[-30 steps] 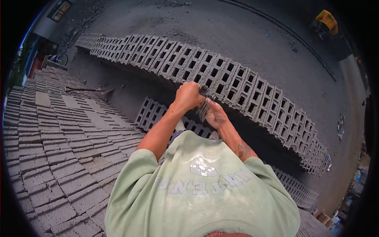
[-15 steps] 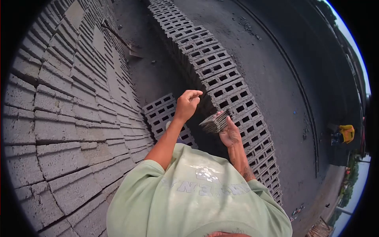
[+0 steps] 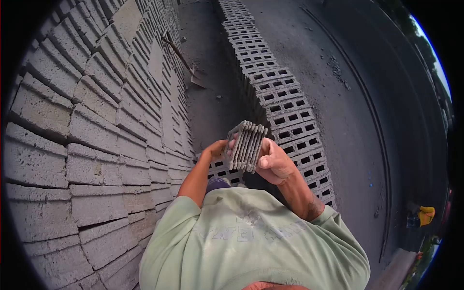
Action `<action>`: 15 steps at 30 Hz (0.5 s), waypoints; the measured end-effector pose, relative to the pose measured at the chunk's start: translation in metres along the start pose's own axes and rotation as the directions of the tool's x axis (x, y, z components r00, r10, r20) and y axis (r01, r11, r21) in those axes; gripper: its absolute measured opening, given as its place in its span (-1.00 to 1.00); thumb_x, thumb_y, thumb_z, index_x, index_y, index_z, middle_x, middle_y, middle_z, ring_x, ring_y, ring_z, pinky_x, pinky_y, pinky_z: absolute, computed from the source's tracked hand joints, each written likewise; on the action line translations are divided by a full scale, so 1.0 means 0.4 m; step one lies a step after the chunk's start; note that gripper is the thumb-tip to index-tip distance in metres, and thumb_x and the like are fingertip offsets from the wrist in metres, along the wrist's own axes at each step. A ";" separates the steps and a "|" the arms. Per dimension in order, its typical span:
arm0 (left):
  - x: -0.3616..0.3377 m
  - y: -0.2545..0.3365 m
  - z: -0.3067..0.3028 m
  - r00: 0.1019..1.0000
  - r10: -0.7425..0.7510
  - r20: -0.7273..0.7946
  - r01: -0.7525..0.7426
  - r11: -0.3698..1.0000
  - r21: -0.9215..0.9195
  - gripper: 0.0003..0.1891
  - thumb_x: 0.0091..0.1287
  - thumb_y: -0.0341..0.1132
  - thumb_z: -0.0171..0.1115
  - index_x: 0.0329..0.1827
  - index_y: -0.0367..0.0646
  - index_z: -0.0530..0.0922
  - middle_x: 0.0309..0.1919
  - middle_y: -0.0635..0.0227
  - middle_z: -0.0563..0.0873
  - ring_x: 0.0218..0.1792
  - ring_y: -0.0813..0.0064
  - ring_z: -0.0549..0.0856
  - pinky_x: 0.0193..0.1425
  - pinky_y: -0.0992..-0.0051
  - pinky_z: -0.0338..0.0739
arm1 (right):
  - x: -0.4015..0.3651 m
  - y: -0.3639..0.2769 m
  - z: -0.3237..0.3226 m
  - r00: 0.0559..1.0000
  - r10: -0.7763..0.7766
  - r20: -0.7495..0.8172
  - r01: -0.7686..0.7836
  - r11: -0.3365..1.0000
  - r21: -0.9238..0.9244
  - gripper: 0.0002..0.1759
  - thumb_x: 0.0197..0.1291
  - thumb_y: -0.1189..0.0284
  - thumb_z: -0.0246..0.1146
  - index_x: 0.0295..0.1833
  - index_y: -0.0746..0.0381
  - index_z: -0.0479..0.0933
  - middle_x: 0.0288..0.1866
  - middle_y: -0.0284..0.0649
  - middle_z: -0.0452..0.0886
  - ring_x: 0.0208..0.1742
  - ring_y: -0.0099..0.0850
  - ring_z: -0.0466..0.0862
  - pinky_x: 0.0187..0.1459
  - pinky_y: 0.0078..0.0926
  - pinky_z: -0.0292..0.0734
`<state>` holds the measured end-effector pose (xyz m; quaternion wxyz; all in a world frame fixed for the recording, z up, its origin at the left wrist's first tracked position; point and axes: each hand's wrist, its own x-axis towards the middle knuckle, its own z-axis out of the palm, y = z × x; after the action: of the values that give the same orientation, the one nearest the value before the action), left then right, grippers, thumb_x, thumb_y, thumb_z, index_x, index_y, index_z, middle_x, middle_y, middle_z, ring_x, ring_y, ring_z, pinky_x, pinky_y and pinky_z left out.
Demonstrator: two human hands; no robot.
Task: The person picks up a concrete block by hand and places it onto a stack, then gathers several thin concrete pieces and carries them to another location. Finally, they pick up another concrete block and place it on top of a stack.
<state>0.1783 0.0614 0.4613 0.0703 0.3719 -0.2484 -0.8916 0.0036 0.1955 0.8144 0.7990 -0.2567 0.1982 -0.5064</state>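
Both my hands hold a stack of thin grey plates (image 3: pixel 246 145) in front of my chest, edges up. My left hand (image 3: pixel 217 149) grips the stack's left side and is partly hidden behind it. My right hand (image 3: pixel 274 163) clasps its right side with the fingers wrapped around. Just beyond the stack runs a long row of hollow concrete blocks (image 3: pixel 280 104), and a short low row of blocks (image 3: pixel 220 170) lies right under my hands.
A large stack of solid grey blocks (image 3: pixel 96 125) fills the left side. A shovel (image 3: pixel 181 58) lies on the dark ground in the lane between the stacks. A yellow object (image 3: pixel 426 213) sits at the far right on open ground.
My view has swung to the left. The left hand, free and raised half a second ago, has come down onto the plate stack, which is now held by both hands and turned more upright.
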 end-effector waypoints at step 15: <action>-0.019 0.432 -0.106 0.955 0.250 -0.162 -0.280 0.939 -0.202 -0.73 0.07 -0.27 0.10 -0.21 -0.21 0.57 -0.27 0.29 0.65 -0.26 0.41 0.61 -0.10 0.35 0.47 | 0.460 -0.321 -0.262 0.966 0.052 -0.255 -0.111 0.969 -0.220 -0.48 -0.05 0.29 0.37 -0.04 0.39 0.42 -0.21 -0.11 0.59 -0.29 -0.32 0.64 -0.07 -0.30 0.54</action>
<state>0.2030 -0.1026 0.5263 0.2476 0.3839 -0.1895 -0.8692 -0.0725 -0.0395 0.7998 0.7527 -0.2749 0.3646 -0.4742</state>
